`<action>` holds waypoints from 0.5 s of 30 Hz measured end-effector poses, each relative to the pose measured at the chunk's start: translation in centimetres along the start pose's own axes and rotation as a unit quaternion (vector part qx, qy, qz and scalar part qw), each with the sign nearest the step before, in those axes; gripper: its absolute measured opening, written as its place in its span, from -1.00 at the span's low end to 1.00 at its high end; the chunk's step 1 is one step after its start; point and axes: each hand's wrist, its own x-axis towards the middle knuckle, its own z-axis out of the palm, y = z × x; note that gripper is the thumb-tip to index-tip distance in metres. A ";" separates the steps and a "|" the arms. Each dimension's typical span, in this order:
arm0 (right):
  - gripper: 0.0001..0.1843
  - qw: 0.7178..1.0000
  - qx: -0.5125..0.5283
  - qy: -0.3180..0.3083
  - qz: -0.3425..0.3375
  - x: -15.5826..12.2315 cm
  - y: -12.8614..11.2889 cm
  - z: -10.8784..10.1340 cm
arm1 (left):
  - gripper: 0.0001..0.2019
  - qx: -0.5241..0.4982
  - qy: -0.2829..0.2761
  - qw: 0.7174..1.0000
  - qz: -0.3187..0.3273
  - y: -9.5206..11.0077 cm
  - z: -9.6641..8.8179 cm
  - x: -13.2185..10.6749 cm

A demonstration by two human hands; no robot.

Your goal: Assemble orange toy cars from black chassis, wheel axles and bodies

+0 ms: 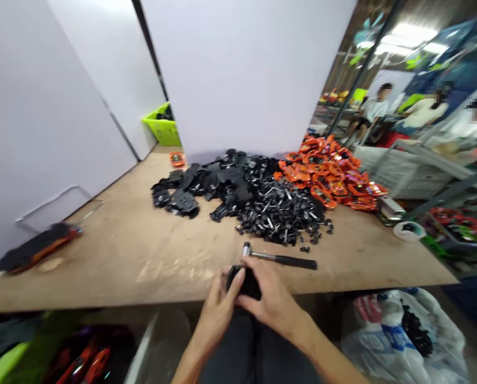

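Plywood desk (pixel 102 256) is carrying an orange shell pile (pixel 326 173) and a black parts pile (pixel 262 197), with a hammer (pixel 280 260) lying near the front edge; the left grip (pixel 216 306) and right grip (pixel 272 301) are both closing around a black part (pixel 249 284) at that edge.

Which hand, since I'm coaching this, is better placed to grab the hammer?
Right: the right hand sits nearer the hammer's black grip; the left hand, also on the black part, is farther away.
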 end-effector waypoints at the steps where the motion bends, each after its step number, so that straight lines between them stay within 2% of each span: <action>1: -0.19 1.000 -0.017 -0.007 -0.020 0.3 0.3 -1.0 | -0.40 -0.011 0.003 1.000 -0.013 -0.1 -0.1 0.2; 3: -0.32 0.997 -0.064 0.030 -0.022 1.3 1.7 -4.9 | -0.37 -0.050 0.012 0.998 -0.041 -0.1 -0.1 0.7; 4: -0.44 0.992 -0.099 0.072 0.004 2.0 2.9 -7.7 | -0.37 -0.073 0.015 0.996 -0.051 -0.1 -0.1 1.0; 5: -0.59 0.979 -0.140 0.139 0.048 2.7 4.5 -11.0 | -0.38 -0.094 0.019 0.994 -0.059 -0.1 -0.1 1.2; 6: -0.66 0.955 -0.198 0.201 0.095 3.5 6.3 -14.5 | -0.39 -0.110 0.022 0.992 -0.063 0.0 -0.1 1.4; 7: -0.67 0.935 -0.260 0.202 0.132 4.3 8.4 -17.8 | -0.41 -0.120 0.020 0.991 -0.060 0.0 0.0 1.5; 9: -0.69 0.925 -0.286 0.194 0.158 5.8 12.6 -23.2 | -0.46 -0.122 0.009 0.991 -0.046 0.2 0.5 1.5; 11: -0.70 0.928 -0.289 0.164 0.166 7.1 16.3 -25.8 | -0.49 -0.113 -0.004 0.993 -0.030 0.3 1.2 1.3; 13: -0.70 0.933 -0.290 0.139 0.162 7.7 18.6 -26.3 | -0.49 -0.108 -0.012 0.994 -0.024 0.4 2.0 1.1; 15: -0.71 0.935 -0.292 0.134 0.149 7.8 19.4 -26.4 | -0.48 -0.112 -0.018 0.993 -0.026 0.4 2.6 0.9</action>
